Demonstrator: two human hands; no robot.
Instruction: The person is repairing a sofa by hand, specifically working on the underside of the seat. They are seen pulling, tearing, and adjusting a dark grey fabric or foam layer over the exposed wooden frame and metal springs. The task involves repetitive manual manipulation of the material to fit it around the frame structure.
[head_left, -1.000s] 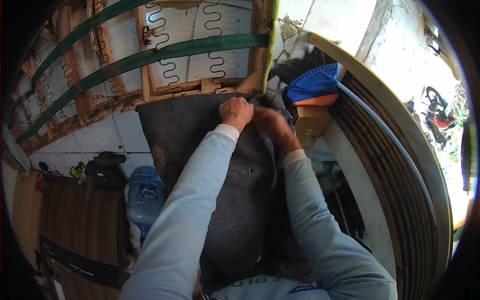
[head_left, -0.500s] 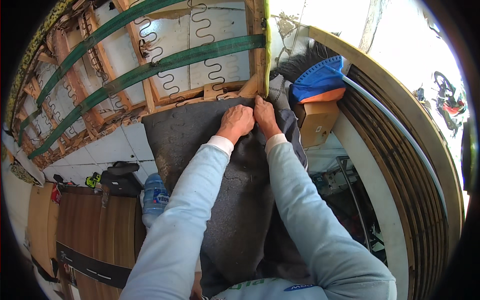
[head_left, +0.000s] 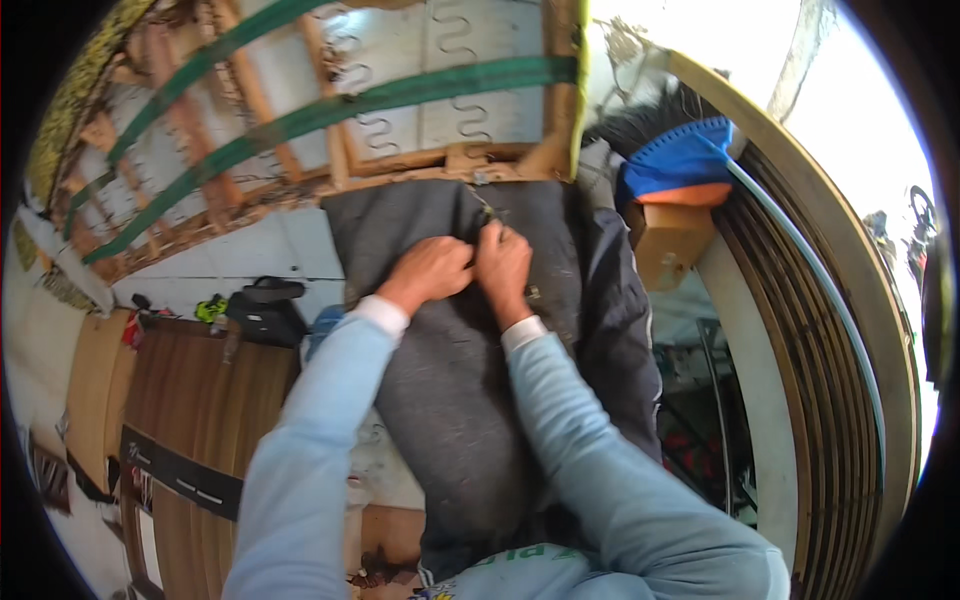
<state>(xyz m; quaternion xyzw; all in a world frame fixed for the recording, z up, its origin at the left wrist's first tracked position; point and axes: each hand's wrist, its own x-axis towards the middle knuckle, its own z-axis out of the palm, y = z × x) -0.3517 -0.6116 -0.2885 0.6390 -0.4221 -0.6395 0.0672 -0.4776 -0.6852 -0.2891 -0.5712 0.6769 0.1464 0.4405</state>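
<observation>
Left hand (head_left: 430, 272): curled, knuckles up, fingertips pressing into the grey felt sheet (head_left: 460, 400) near its upper edge. Whether it is pinching the cloth cannot be told; the fingertips are tucked under.

Right hand (head_left: 503, 262): touching the left hand, fingers closing on a small thin metal item (head_left: 490, 213) at the felt's top edge; that item is too small to make out.

Grey felt sheet: lying draped under both hands, its long axis running from the wooden frame down toward the person's body, its upper edge meeting the frame rail. Its lower end is being hidden by the light blue sleeves and the chest.

Wooden seat frame (head_left: 440, 160): standing just beyond the hands, carrying green webbing straps (head_left: 330, 110) that are crossing it at a slant, and zigzag wire springs (head_left: 455, 45). Its left part is bending off into the dark rim of the view.

Dark fabric (head_left: 620, 300): hanging beside the felt on the right, partly overlapped by it.

Blue and orange brush (head_left: 680, 165): sitting above a cardboard box (head_left: 668, 240), right of the frame.

Black tool (head_left: 265, 310): lying on the floor at left, well apart from the hands, its shape hard to read.

Wooden panel (head_left: 190, 420): lying lower left, partly cut off.
</observation>
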